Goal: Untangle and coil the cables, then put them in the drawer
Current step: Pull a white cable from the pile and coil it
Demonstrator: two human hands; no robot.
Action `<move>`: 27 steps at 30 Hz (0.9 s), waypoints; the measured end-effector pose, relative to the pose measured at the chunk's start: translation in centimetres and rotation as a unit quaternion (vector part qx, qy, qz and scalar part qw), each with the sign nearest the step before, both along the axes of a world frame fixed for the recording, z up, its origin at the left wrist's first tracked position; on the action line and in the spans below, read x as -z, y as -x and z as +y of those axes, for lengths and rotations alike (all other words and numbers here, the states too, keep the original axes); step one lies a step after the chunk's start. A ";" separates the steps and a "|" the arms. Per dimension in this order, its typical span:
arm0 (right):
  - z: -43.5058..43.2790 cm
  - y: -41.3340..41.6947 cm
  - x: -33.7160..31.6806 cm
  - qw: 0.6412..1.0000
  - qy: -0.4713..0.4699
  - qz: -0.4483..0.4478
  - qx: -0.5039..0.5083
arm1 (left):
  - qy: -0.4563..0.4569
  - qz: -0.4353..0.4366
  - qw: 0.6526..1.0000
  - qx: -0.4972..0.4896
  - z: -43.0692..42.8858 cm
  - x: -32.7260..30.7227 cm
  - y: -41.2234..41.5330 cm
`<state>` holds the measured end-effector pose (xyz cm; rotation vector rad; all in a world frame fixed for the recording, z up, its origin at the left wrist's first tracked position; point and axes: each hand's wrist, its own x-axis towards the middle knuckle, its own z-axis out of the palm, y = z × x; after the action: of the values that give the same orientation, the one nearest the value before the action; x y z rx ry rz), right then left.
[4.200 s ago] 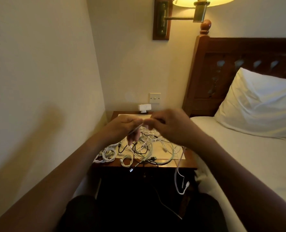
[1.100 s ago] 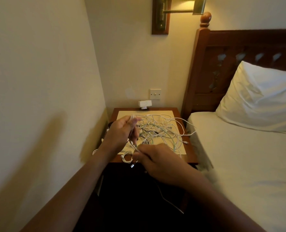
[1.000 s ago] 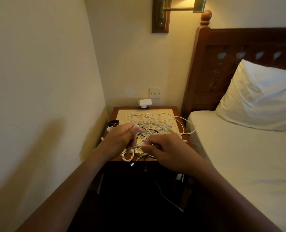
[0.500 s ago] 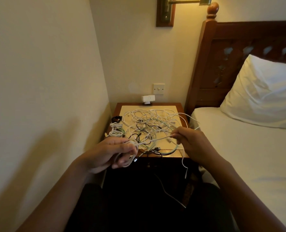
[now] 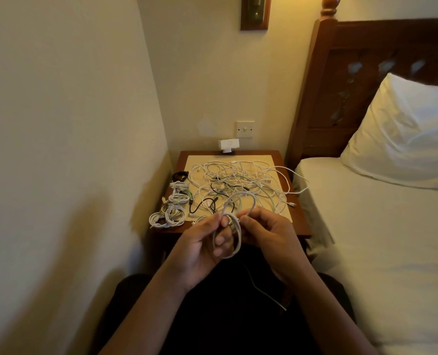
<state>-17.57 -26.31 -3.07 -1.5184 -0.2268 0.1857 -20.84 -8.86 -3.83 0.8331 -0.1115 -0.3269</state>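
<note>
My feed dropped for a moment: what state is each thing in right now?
white cable: partly coiled, lifted off the table.
left hand: grips its loops.
right hand: pinches its free run.
cable pile: tangled on the nightstand.
coiled cables: bundled along its left edge.

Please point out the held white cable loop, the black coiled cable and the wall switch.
White cable loop (image 5: 236, 242): head view, right strand.
Small black coiled cable (image 5: 180, 175): head view, coil ring.
White wall switch (image 5: 245, 129): head view, plate centre.
</note>
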 end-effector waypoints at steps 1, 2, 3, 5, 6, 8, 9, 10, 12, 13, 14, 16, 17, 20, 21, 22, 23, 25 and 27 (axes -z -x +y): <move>0.0 0.2 0.3 0.999 -0.027 0.027 -0.001 | -0.029 0.000 0.999 -0.015 0.0 0.1 0.1; 0.0 0.4 0.7 0.998 -0.046 0.047 -0.001 | -0.052 -0.001 0.998 -0.026 -0.1 0.2 0.3; 0.1 0.6 1.0 0.997 -0.056 0.060 0.002 | -0.070 -0.001 0.997 -0.036 -0.2 0.2 0.6; 0.4 0.9 1.6 0.994 -0.070 0.080 0.016 | -0.122 -0.010 0.991 -0.057 -0.6 -0.1 1.2; 0.5 1.0 1.8 0.993 -0.075 0.087 0.026 | -0.160 -0.019 0.984 -0.073 -0.7 -0.2 1.5; 0.5 1.3 2.2 0.994 -0.064 0.078 0.047 | -0.240 -0.041 0.964 -0.108 -0.8 -0.2 2.0; 0.6 1.4 2.3 0.995 -0.052 0.066 0.047 | -0.272 -0.051 0.953 -0.123 -0.8 -0.3 2.1; 0.6 1.6 2.4 0.997 -0.045 0.057 0.038 | -0.294 -0.058 0.944 -0.138 -0.9 -0.3 2.2; 0.8 1.9 2.2 0.997 -0.047 0.057 -0.001 | -0.316 -0.056 0.932 -0.169 -1.1 -0.2 2.2; 0.9 2.1 2.0 0.996 -0.050 0.064 -0.026 | -0.319 -0.048 0.930 -0.178 -1.1 -0.1 2.2; 0.9 2.2 1.7 0.995 -0.048 0.073 -0.051 | -0.317 -0.036 0.930 -0.182 -1.1 0.0 2.1; 0.7 2.3 1.3 0.989 -0.050 0.106 -0.089 | -0.320 -0.020 0.928 -0.192 -1.0 0.3 1.9; 0.6 2.3 1.2 0.984 -0.067 0.130 -0.100 | -0.332 -0.024 0.922 -0.200 -1.0 0.4 1.9; 0.6 2.1 1.2 0.970 -0.108 0.187 -0.112 | -0.392 -0.061 0.894 -0.210 -0.8 0.7 1.7; 0.7 2.0 1.3 0.974 -0.074 0.182 -0.112 | -0.408 -0.073 0.886 -0.207 -0.9 0.8 1.8; 0.9 1.9 1.4 0.979 -0.025 0.169 -0.111 | -0.420 -0.081 0.881 -0.200 -0.9 0.8 1.8; 1.1 1.8 1.6 0.982 0.024 0.151 -0.108 | -0.428 -0.083 0.879 -0.194 -0.9 0.8 1.7; 1.4 1.7 1.6 0.984 0.115 0.096 -0.093 | -0.441 -0.077 0.874 -0.192 -0.6 0.9 1.6; 1.7 1.8 1.2 0.971 0.225 0.025 -0.080 | -0.473 -0.079 0.852 -0.208 -0.4 0.9 1.6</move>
<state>-19.36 -24.65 -4.25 -1.9429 -0.2806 0.4259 -22.43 -9.23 -4.71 1.8343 0.0949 0.1356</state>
